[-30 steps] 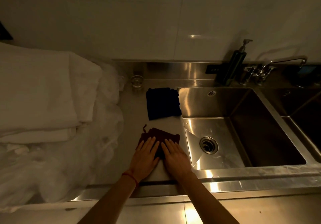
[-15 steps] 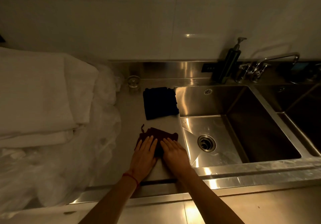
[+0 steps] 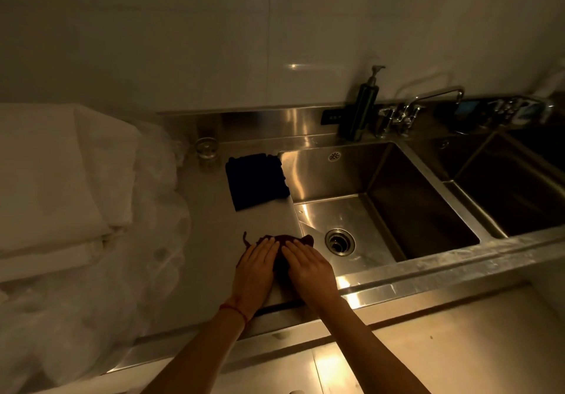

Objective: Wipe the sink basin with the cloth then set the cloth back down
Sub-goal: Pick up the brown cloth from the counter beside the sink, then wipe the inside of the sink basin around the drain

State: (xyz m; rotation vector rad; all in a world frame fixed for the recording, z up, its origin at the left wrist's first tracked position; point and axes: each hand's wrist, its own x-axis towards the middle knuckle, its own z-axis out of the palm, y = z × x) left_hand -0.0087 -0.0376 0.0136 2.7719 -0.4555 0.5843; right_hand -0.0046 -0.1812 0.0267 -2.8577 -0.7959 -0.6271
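1. Fingers (image 3: 265, 248) of the left hand (image 3: 253, 274) lie extended and close together, pressed flat on the dark red cloth (image 3: 282, 240); not curled around it.
2. Right hand (image 3: 310, 269) lies flat beside the left, fingers straight and together, palm down on the same cloth.
3. Dark red cloth sits on the tabletop (image 3: 208, 240) near its front edge, just left of the sink basin (image 3: 351, 210); a loose cord shows at its left end.
4. Sink basin holds a round drain (image 3: 339, 241); a second basin (image 3: 513, 197) adjoins on the right.
5. Dark blue cloth (image 3: 256, 181) lies flat farther back, against the basin's left rim.
6. Back edge: a small glass (image 3: 206, 149), a pump dispenser (image 3: 362, 106), a faucet (image 3: 409, 112).
7. Left side: folded white linen (image 3: 55, 179) on clear plastic wrap (image 3: 91, 302).
8. Left wrist carries a red string bracelet (image 3: 234, 309).
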